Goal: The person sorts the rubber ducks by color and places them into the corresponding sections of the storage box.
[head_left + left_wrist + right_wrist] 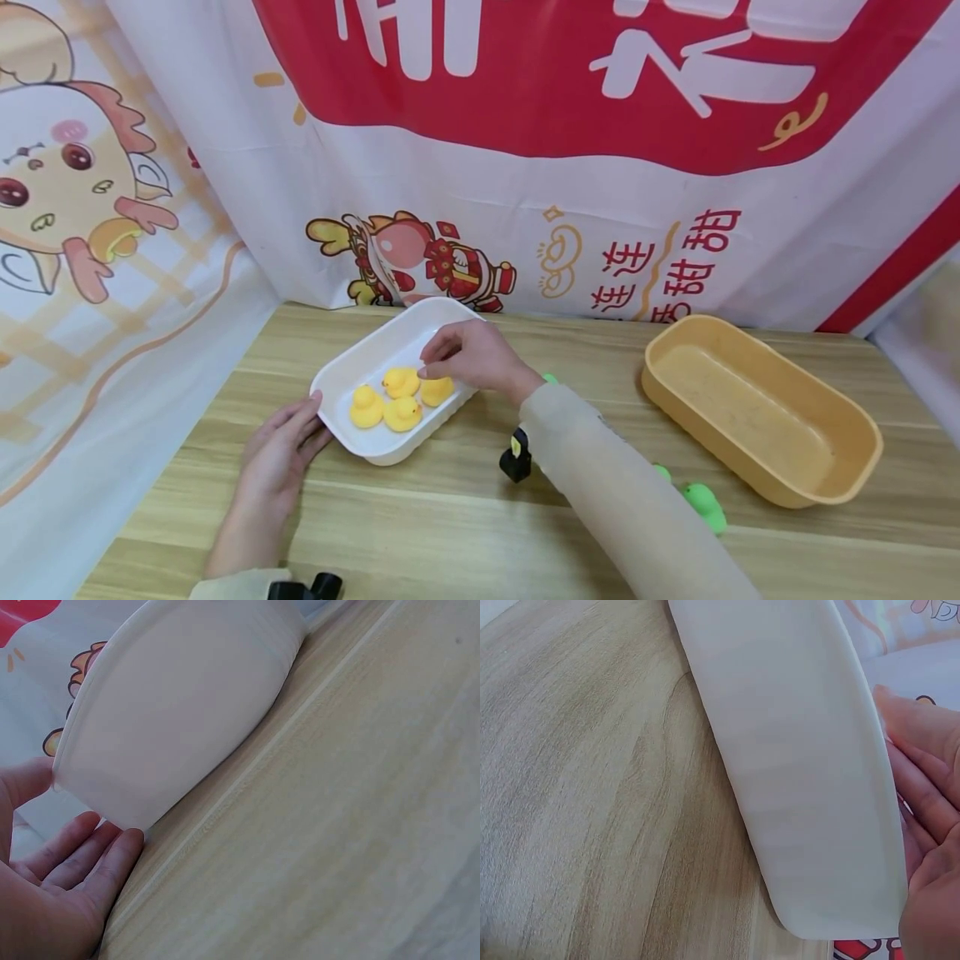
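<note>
A white rectangular tub [360, 350] sits on the wooden table with several yellow rubber ducks [402, 413] gathered at its near end. My left hand [281, 450] holds the tub's near left corner. In the left wrist view its thumb lies at the rim, and its fingertips [131, 840] touch the lower outer wall. Over the tub's right side reaches my right hand [476, 354], thumb and fingers slightly apart, right above the rightmost yellow duck [437, 392]. In the right wrist view the tub's wall [795, 772] hides part of that hand.
An orange-tan tub [757, 408] with nothing in it stands at the right. Beside it lies a green rubber duck [705, 507], with another green piece [662, 472] half hidden by my right sleeve. A bit of green [551, 378] shows behind my right wrist. A printed cloth [525, 183] hangs behind the table.
</note>
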A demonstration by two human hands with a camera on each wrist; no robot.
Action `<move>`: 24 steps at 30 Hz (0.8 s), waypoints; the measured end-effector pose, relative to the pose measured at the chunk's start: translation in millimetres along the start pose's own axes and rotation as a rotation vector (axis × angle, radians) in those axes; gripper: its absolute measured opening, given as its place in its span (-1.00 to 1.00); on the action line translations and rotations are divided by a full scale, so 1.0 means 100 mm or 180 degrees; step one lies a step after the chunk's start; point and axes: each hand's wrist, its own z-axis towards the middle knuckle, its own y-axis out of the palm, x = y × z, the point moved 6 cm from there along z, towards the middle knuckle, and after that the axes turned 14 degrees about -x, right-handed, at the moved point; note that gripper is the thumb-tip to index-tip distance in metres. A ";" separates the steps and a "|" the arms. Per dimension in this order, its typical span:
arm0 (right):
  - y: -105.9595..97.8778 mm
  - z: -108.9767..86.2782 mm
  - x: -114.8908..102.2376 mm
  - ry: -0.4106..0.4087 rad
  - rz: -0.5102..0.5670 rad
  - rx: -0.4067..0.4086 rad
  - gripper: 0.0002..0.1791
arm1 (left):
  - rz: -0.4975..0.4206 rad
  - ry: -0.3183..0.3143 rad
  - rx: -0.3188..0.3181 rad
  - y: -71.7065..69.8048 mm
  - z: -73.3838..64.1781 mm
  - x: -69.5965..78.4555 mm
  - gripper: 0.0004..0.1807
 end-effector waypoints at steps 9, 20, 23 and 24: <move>-0.05 0.00 0.03 -0.0122 0.0383 0.0068 -0.84 | 0.0025 -0.0044 0.0029 0.00 -0.01 0.00 -0.58; -0.11 -0.03 0.08 -0.0303 0.0934 0.0122 -0.81 | 0.0042 -0.0042 0.0032 0.00 -0.02 0.00 -0.59; -0.11 -0.04 0.08 -0.0316 0.0992 0.0152 -0.81 | 0.0105 -0.0058 0.0017 0.01 -0.01 0.00 -0.46; -0.11 -0.04 0.08 -0.0321 0.0992 0.0159 -0.81 | 0.0104 -0.0066 0.0013 0.01 -0.01 -0.01 -0.45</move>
